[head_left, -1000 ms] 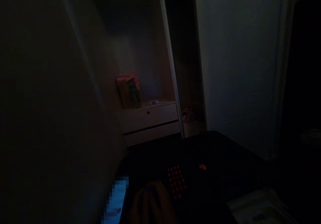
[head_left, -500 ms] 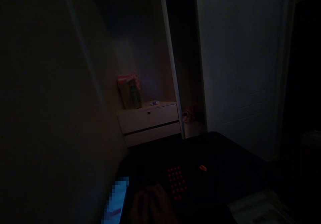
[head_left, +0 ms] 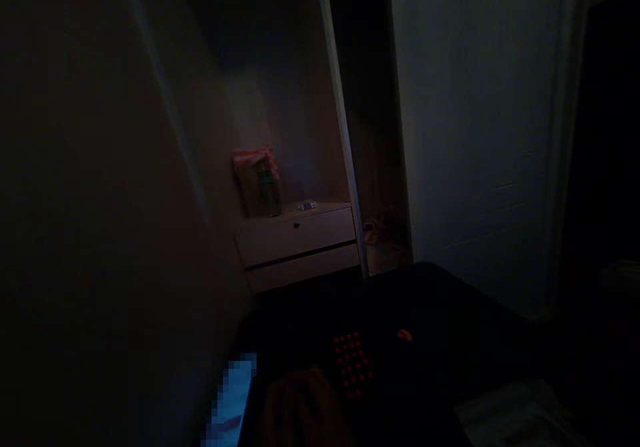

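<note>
At the bottom centre, in deep shadow, my left hand (head_left: 280,407) and my right hand (head_left: 323,403) appear close together, side by side. Their fingers are too dark to make out, and whether anything lies between them is hidden. Just right of the hands is a dark thing with rows of small red dots (head_left: 353,365). A lit blue screen (head_left: 233,400), blurred into blocks, stands to the left of the hands. Farther right, a small orange-red object (head_left: 405,335) lies on the dark surface (head_left: 425,293).
A pale folded or flat item (head_left: 505,413) lies at the lower right. Beyond the dark surface are white drawers (head_left: 300,237), topped by a green-capped bottle (head_left: 271,197) and a box with a red-and-white cover (head_left: 253,158). A pale panel (head_left: 475,133) rises at right.
My hands stay in nearly the same place, with the fingers slightly shifted and dimmer. The other things have not visibly moved.
</note>
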Tool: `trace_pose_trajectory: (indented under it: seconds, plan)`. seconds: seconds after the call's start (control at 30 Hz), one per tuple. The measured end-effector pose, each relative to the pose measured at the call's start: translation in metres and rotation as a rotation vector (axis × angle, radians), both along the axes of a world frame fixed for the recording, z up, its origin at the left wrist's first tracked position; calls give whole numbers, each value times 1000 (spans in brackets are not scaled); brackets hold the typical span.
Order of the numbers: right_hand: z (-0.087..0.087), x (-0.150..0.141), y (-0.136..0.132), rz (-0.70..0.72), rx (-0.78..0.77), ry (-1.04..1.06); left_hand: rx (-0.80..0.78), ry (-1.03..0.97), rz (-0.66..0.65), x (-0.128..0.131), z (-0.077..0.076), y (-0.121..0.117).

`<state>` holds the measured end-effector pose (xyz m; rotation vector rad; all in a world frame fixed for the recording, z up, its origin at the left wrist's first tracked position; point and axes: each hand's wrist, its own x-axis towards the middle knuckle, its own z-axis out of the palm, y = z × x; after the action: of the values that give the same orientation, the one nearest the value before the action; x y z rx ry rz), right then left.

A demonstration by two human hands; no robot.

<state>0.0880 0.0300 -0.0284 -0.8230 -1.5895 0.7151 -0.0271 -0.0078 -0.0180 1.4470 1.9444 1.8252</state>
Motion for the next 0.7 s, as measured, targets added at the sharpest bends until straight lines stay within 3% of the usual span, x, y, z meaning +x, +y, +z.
trace_pose_trajectory:
  seconds: [0.17,0.37,0.7]
  plan:
    - [17,8,-5,72,24,54,-87,-54,3,-4,6,4]
    - [43,18,-15,133,-36,133,-80,-114,3,1,16,2]
    - [49,18,-18,240,-176,166,-27,-89,96,4,11,1]
